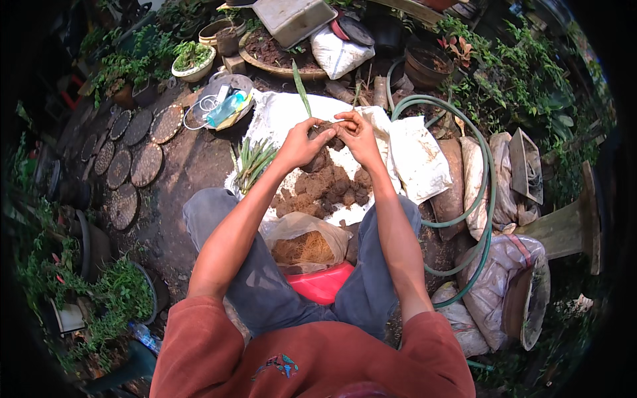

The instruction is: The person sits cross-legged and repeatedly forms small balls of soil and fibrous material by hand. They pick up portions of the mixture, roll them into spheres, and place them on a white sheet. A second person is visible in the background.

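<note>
My left hand (301, 143) and my right hand (359, 139) meet over a white sack sheet (278, 107), both gripping a dark brown fibrous clump (336, 144). A long green leaf (301, 89) stands up just beyond my left fingertips; whether it grows from the clump is hidden by the fingers. Below my hands, a heap of brown coconut-fibre clumps (311, 186) lies on the sheet. Left of it rests a bundle of green leaf cuttings (253, 163). Between my knees sits a translucent plastic bag (336, 238) of loose coconut fibre (303, 248).
A basin (244, 84) holding a bottle (226, 109) and a white cable stands front left. Round stepping stones (147, 163) lie further left. A coiled green hose (490, 199) and filled sacks (497, 283) line my right. Pots and a wide soil planter (278, 72) stand ahead.
</note>
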{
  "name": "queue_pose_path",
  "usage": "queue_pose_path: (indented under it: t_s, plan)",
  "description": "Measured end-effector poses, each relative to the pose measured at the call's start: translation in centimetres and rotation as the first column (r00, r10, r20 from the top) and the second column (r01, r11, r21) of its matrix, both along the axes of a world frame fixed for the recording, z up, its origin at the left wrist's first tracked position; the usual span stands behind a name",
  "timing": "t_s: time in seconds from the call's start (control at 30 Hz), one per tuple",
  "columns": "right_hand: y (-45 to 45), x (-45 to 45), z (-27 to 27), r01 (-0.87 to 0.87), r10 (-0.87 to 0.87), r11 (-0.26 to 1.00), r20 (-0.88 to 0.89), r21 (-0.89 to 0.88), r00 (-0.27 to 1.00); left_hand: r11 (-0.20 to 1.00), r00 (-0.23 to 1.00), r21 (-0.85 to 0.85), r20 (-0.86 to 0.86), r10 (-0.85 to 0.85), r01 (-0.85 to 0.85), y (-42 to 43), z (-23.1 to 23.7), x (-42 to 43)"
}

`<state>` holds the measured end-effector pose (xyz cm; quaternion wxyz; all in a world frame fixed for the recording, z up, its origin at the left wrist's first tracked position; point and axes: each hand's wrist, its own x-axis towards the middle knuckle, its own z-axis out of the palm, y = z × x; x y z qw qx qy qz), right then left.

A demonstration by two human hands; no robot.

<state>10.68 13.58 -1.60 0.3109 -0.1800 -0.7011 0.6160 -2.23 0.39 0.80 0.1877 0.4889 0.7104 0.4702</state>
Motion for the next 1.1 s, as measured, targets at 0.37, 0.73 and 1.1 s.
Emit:
queue_pose_path:
  t_s: [0.37,0.73,1.1]
  plan:
    - [0.3,0.1,-0.2,0.073,-0.073,0.997,0.006,-0.008,0.997,0.995,0.996,-0.030,0.013,0.092,-0.092,-0.1,0.8,0.3]
    - [-1.0,-0.2,0.6,0.148,-0.149,0.976,-0.008,0.160,0.989,0.994,0.980,-0.020,0.167,0.108,-0.106,0.5,-0.1,-0.2]
    - [-2.2,-1.3,0.7,0.379,-0.279,0.823,-0.281,0.423,0.918,0.992,0.749,0.047,0.660,0.057,-0.117,0.8,0.0,0.5]
